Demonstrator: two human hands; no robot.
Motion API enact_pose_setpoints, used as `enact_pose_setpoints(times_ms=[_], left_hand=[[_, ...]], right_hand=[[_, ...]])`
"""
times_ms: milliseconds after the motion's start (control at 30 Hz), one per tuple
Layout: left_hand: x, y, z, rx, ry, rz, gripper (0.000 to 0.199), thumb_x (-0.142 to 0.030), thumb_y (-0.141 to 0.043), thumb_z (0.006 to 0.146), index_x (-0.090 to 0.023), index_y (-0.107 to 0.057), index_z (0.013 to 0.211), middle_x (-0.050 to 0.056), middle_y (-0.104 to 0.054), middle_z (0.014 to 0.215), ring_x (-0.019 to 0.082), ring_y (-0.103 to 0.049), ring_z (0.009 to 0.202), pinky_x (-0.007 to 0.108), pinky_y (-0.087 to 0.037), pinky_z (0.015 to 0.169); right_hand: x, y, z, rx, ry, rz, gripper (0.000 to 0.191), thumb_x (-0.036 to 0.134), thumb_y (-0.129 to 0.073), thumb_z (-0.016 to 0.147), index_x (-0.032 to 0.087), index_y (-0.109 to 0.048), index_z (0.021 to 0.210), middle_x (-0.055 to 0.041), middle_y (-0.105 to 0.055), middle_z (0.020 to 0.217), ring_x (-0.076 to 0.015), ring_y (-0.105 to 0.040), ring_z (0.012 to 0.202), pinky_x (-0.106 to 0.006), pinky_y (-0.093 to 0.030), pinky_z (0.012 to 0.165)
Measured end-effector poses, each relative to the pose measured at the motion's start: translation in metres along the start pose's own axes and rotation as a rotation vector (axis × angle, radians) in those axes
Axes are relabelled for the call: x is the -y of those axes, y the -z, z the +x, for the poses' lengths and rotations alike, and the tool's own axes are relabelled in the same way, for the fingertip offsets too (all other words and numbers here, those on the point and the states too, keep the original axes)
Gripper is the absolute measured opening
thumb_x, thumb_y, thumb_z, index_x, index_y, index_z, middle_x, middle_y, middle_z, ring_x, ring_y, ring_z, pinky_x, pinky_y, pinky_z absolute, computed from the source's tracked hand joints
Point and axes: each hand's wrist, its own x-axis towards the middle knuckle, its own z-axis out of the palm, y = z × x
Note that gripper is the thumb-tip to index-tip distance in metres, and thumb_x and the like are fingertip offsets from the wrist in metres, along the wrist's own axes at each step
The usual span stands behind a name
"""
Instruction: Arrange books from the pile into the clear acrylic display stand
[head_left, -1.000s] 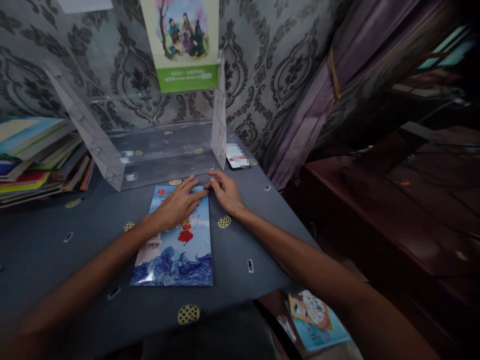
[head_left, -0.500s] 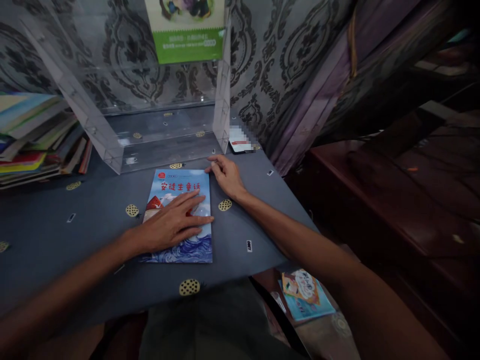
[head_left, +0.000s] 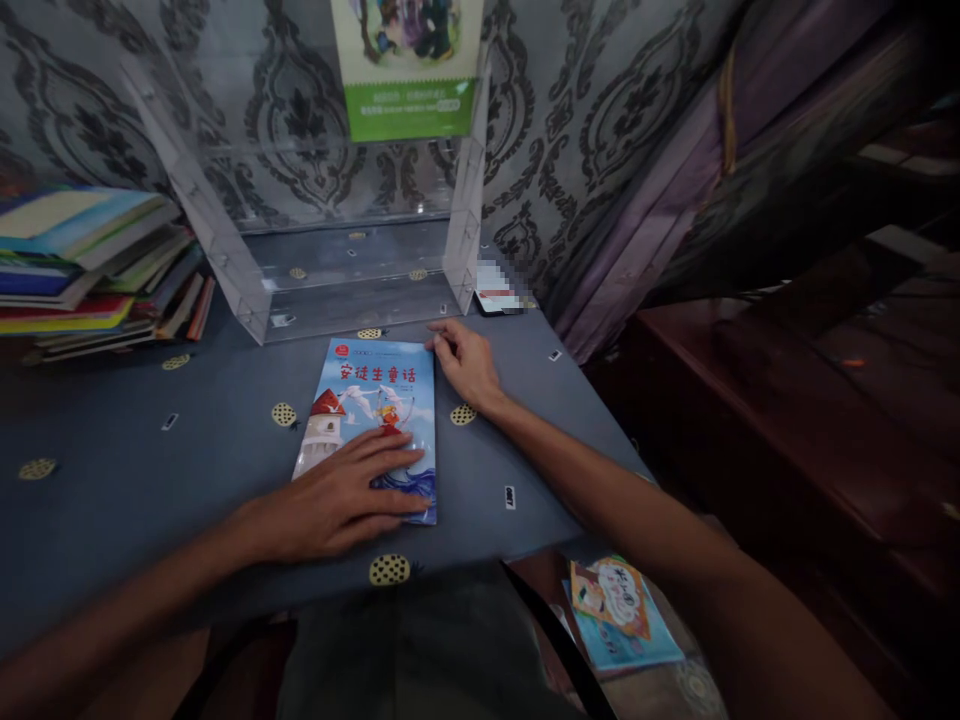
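A blue children's book (head_left: 375, 405) with red title characters lies flat on the grey tablecloth. Across its lower half rests my left hand (head_left: 352, 495), palm down with the fingers spread, covering part of the waves on the cover. My right hand (head_left: 466, 362) lies beside the book's upper right corner. Its fingers are loosely bent, with a gap between thumb and forefinger and nothing seen between them. The fingertips are close to the corner, and whether they touch it is unclear.
Behind the book stands a clear acrylic display rack (head_left: 367, 300) holding a green-and-cream book (head_left: 412, 105). A stack of books (head_left: 90, 265) is on the left. A phone-like device (head_left: 496, 290), partly blurred, lies right of the rack. More books (head_left: 622, 615) sit below the table edge.
My left hand has slid down the cover toward the book's lower edge, uncovering the title and picture. The right hand stays by the corner. The whole view has shifted slightly.
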Motion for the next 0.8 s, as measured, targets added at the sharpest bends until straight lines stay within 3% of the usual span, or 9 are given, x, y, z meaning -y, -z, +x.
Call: enact_pose_setpoints(times_ms=[100,200,333,500,633,800], left_hand=[[0.033,0.005,-0.001,-0.163,0.164,-0.056,0.039,-0.031,-0.035,0.105,-0.028,-0.055,0.139,0.006,-0.055,0.148,0.021,-0.044,0.142,0.045,-0.041,0.117],[0.083,0.011,0.000,-0.306,0.355,0.022,0.044,-0.038,-0.034,0.104,-0.020,-0.053,0.140,0.010,-0.057,0.145,0.024,-0.048,0.138,0.049,-0.038,0.118],[0.132,0.015,0.001,-0.319,0.440,0.094,0.050,-0.041,-0.028,0.103,-0.015,-0.052,0.139,0.014,-0.052,0.150,0.025,-0.043,0.143,0.050,-0.033,0.120],[0.138,0.011,0.001,-0.338,0.406,0.114,0.051,-0.039,-0.027,0.103,-0.013,-0.051,0.140,0.015,-0.050,0.151,0.023,-0.042,0.143,0.047,-0.032,0.120],[0.134,0.012,0.000,-0.336,0.393,0.119,0.051,-0.039,-0.027,0.103,-0.014,-0.052,0.139,0.015,-0.051,0.150,0.023,-0.042,0.143,0.047,-0.033,0.120],[0.135,0.012,0.000,-0.344,0.402,0.120,0.050,-0.041,-0.028,0.103,-0.017,-0.052,0.140,0.013,-0.050,0.152,0.023,-0.044,0.143,0.050,-0.035,0.119]], right_hand=[[0.012,-0.001,-0.006,0.041,0.136,-0.162,0.024,0.022,-0.048,0.094,0.019,-0.067,0.108,-0.0097,-0.072,0.092,-0.0272,-0.062,0.094,-0.045,-0.047,0.088],[0.029,-0.006,-0.010,0.174,0.281,-0.236,0.023,0.022,-0.048,0.096,0.017,-0.069,0.104,-0.0127,-0.072,0.102,-0.0296,-0.060,0.104,-0.048,-0.045,0.094],[0.063,-0.027,-0.022,0.408,0.531,-0.261,0.022,0.020,-0.051,0.097,0.013,-0.068,0.107,-0.0162,-0.069,0.117,-0.0298,-0.056,0.120,-0.049,-0.044,0.102],[0.108,-0.060,-0.062,0.569,0.738,-0.330,0.031,0.033,-0.055,0.099,0.012,-0.064,0.119,-0.0191,-0.059,0.137,-0.0303,-0.051,0.132,-0.048,-0.042,0.111],[0.126,-0.069,-0.095,0.637,0.821,-0.316,0.043,0.038,-0.056,0.098,0.009,-0.059,0.130,-0.0240,-0.052,0.145,-0.0322,-0.045,0.140,-0.047,-0.036,0.118],[0.124,-0.060,-0.096,0.682,0.728,-0.226,0.054,0.046,-0.051,0.100,0.008,-0.052,0.139,-0.0225,-0.046,0.152,-0.0283,-0.040,0.145,-0.045,-0.035,0.119]])
